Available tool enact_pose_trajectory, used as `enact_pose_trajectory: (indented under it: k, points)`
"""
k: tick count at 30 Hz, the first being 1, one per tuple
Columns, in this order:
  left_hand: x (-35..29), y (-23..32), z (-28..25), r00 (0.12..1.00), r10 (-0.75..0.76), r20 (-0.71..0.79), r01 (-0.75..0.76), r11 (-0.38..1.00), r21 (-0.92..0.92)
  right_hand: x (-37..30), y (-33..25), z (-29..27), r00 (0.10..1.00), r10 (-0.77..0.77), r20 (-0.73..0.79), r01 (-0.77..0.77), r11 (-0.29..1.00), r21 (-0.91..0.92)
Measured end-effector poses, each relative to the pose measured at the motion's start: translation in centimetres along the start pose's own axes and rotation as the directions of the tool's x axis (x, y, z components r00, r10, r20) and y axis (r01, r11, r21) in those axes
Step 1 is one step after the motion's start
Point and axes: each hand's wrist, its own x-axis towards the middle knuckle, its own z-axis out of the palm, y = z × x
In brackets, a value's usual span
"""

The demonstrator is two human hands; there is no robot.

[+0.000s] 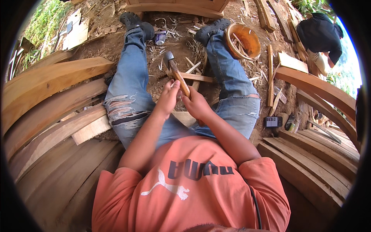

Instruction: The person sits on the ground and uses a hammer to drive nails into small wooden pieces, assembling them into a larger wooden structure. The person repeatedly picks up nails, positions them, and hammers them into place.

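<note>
The person sits on the ground with legs stretched forward, and both hands meet between the knees on a hatchet [176,73]. The right hand [196,105] is closed around the lower end of the wooden handle. The left hand [169,96] is curled against the handle just beside it, fingers wrapped at the side; how firmly it grips cannot be told.

The handle's long axis runs from the hands up and slightly left, away from the body, ending in the dark metal head [168,58], which hangs over a thin wood strip [195,77] lying crosswise on the dirt. So the head lies forward of both hands, with the left hand a little nearer to it.

Curved planks [58,100] are stacked to the left and more to the right. An orange bowl [244,40] sits by the right foot, and another person [320,36] crouches at the upper right.
</note>
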Motion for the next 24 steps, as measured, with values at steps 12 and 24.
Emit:
enact_pose_trajectory:
  k: [12,24]
  points:
    - [0.7,-3.0,1.3,0.99,0.133,-0.052,-0.137,0.988,-0.066,-0.6,-1.1,1.0,0.996,0.002,0.091,0.006,0.997,-0.079]
    - [0.9,-1.4,0.2,0.99,0.119,-0.079,-0.14,0.924,-0.355,8.7,9.9,-5.4,0.994,0.0,-0.105,-0.058,0.833,-0.55]
